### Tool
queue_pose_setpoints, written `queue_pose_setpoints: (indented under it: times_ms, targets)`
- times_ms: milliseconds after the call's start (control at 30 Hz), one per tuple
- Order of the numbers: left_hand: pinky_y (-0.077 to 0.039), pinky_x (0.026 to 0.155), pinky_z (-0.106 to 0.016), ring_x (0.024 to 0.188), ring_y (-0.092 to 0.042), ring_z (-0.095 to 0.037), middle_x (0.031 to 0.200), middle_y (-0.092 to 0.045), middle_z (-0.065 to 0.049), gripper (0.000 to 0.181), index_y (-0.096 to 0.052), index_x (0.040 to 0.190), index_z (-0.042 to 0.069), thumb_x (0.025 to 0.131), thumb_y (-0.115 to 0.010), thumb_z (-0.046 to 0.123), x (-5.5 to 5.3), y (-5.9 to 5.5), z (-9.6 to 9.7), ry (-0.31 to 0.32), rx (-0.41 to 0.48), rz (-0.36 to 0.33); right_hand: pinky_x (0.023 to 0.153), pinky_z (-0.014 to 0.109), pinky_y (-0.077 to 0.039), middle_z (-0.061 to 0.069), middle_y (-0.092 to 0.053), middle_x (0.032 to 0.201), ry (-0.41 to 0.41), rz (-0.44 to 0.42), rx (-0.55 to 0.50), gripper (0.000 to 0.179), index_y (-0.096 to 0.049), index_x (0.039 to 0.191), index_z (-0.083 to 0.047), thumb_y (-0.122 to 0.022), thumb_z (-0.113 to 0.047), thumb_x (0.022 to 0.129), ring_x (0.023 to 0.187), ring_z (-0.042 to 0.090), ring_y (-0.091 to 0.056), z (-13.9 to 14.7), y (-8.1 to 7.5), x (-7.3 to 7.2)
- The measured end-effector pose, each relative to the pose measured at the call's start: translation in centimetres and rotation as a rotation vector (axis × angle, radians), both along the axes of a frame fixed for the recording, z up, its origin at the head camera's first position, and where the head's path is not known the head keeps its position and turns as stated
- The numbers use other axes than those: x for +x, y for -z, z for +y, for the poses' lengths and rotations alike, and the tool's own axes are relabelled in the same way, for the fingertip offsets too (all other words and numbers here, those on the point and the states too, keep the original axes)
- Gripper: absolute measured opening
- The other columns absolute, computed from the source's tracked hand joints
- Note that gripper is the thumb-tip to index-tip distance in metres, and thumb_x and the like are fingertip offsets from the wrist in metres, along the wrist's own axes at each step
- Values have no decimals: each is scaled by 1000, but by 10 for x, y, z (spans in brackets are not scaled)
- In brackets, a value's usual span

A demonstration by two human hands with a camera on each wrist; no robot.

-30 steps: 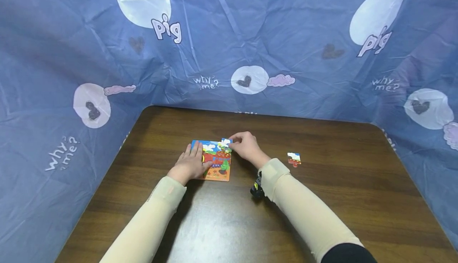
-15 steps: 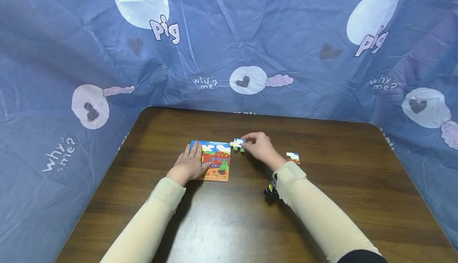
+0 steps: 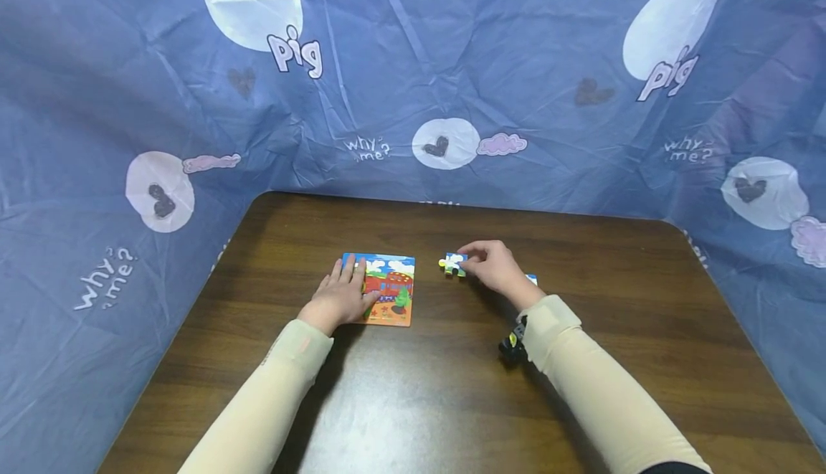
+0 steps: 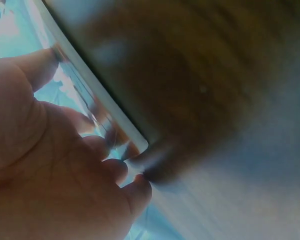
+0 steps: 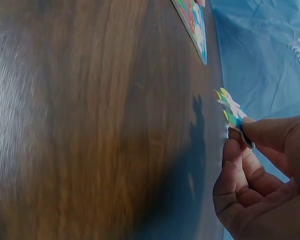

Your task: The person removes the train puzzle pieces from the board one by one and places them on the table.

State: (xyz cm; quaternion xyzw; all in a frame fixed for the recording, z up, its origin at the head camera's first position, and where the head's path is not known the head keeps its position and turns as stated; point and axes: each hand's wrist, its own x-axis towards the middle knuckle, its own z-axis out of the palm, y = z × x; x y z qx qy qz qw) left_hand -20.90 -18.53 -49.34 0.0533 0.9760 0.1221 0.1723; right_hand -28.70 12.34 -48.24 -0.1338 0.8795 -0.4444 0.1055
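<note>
A jigsaw puzzle (image 3: 395, 295) with a bright train picture lies flat on the table. My left hand (image 3: 338, 297) rests on its left part with straight, slightly spread fingers, covering some of the picture. To the right of the puzzle, my right hand (image 3: 498, 269) pinches a puzzle piece (image 3: 453, 264) between thumb and fingers. The piece carries white, blue and green; in the right wrist view it is held above the wood, its shadow falling on the table. A second puzzle piece (image 3: 532, 279) shows only a corner behind the right hand.
The brown wooden table (image 3: 413, 402) has rounded far corners. Beyond its far edge hangs a blue printed cloth (image 3: 361, 87), which also runs along both sides. A black device (image 3: 513, 347) is worn at the right wrist.
My right hand has drawn the puzzle piece rightward, away from the puzzle's upper right corner. The second piece is now mostly hidden by that hand. My left hand has stayed in place.
</note>
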Motion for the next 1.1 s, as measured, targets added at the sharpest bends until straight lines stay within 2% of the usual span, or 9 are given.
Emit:
queue_pose_setpoints:
  times_ms: [367,600,767,967,1100]
  targets:
    - [-12,118,-58,151,0,-43,167,0,-24,80,-9,162,1,108,-43,48,-1,2,0,-1,-8,-11,57,33,-52,9,-69,81,-23,3,28,27,-73,120,0,-69,-4,94,72,34,-64,30,-1,-3]
    - [-11,118,-57,151,1,-43,167,2,-23,80,-7,162,1,108,-41,49,-1,2,0,-5,-19,-18,54,32,-48,9,-67,82,-12,-67,69,26,-74,119,-2,-70,-9,95,66,24,-59,45,-1,-5]
    - [-12,118,-58,151,-1,-43,167,-1,-23,79,-9,162,0,108,-42,48,-1,2,0,-2,-17,-6,47,33,-46,8,-66,81,-26,-100,107,25,-74,118,-6,-71,-13,95,61,24,-57,54,-1,-7]
    - [-12,118,-57,152,-1,-43,167,-2,-23,80,-10,162,0,108,-42,49,0,2,0,-4,-11,1,45,33,-46,7,-65,80,-50,-73,129,24,-74,116,-2,-72,-10,93,56,19,-54,60,0,-8]
    - [-12,118,-57,151,-1,-43,167,-2,-24,80,-10,162,0,108,-42,48,-1,3,0,0,-9,11,42,32,-45,5,-64,77,-49,-24,179,22,-75,112,-3,-73,-8,90,51,17,-53,58,3,-8]
